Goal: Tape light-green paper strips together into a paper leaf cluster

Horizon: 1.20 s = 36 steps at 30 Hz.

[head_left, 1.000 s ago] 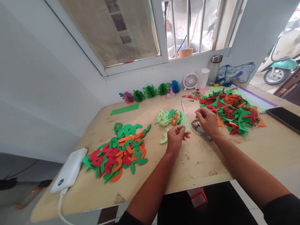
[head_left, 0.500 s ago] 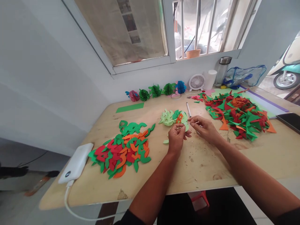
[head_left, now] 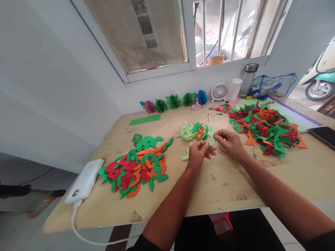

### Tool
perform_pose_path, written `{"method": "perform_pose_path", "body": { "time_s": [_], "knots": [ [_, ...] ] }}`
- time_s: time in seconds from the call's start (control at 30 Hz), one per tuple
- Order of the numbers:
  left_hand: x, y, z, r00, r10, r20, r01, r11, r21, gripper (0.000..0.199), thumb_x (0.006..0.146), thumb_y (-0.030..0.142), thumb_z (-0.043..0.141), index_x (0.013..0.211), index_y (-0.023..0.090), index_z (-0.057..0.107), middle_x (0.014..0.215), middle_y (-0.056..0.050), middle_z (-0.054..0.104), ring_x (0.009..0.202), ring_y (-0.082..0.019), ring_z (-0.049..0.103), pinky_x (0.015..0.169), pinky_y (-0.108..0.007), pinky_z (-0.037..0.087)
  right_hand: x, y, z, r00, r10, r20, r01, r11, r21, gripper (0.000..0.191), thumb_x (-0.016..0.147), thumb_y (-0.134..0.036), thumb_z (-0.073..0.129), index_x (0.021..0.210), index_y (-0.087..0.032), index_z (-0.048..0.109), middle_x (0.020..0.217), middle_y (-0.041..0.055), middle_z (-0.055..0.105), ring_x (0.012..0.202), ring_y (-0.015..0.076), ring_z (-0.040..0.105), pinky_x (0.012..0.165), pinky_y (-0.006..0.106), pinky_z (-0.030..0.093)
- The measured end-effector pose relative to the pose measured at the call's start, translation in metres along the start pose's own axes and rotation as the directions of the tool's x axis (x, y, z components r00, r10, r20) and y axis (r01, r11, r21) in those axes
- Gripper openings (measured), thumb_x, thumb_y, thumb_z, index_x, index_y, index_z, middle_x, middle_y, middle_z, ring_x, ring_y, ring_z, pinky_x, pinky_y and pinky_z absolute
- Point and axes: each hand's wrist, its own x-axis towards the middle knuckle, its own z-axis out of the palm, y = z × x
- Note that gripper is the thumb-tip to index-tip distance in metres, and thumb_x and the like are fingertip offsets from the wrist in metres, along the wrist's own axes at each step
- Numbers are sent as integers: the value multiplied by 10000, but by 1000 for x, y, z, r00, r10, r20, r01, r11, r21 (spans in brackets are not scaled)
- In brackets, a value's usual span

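Observation:
Between my hands is a light green paper cutout [head_left: 211,141] with a curved edge. My left hand [head_left: 200,153] pinches its lower left side with thumb and forefinger, the other fingers loosely curled. My right hand [head_left: 229,142] pinches the cutout's right side, its fingertips partly hiding it. Just behind lies a cluster of pale green cutouts [head_left: 186,131], with an orange patterned piece [head_left: 200,133] on darker green paper beside it. Another pale green piece [head_left: 186,155] lies left of my left hand. A white pen [head_left: 209,119] rests beyond the cutout.
Red, orange and green cutouts [head_left: 138,164] are heaped on the left, paper scraps [head_left: 267,125] on the right. Along the wall stand folded paper animals [head_left: 173,101], a small fan [head_left: 220,92] and a bottle [head_left: 248,80]. A power bank [head_left: 85,181] sits at the left edge, a phone [head_left: 323,135] at the right.
The light green cutout has turned and shifted right between my hands, showing more of its shape. My left hand has moved slightly right and down; my right hand has shifted a little.

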Motion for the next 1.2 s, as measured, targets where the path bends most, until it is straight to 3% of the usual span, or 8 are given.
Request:
{"method": "perform_pose_path", "body": {
  "time_s": [0.3,0.47,0.67,1.2],
  "knots": [
    [-1,3,-1,998,-24,-66,22,999,-36,267,617,356,689,692,109,620,622,-85,686,453,-133,600,414,-214,387,0,3,1,1000,-18,-21,18,1000,-24,164,790,-333,546,751,-189,614,673,3,606,596,128,515,559,258,398],
    [-2,4,0,986,36,-162,-38,999,-9,261,644,359,677,680,103,638,637,-92,695,448,-121,588,420,-215,409,0,1,3,983,-167,-72,165,986,-32,129,805,-301,545,748,-200,601,912,64,667,799,175,602,637,287,459],
    [-3,3,2,972,117,-202,-113,993,35,248,687,352,653,667,105,652,671,-94,699,481,-111,593,438,-207,421,-6,-4,8,964,-259,-60,250,960,-124,84,819,-230,526,763,-203,583,850,64,636,789,180,583,651,305,461],
    [-4,-3,6,948,195,-252,-187,981,57,179,708,294,642,708,120,682,666,-62,696,514,-113,604,484,-217,450,-10,-7,13,906,-412,-101,354,865,-356,92,820,-198,520,787,-230,599,849,69,640,869,229,577,776,368,461]
  ]
}}
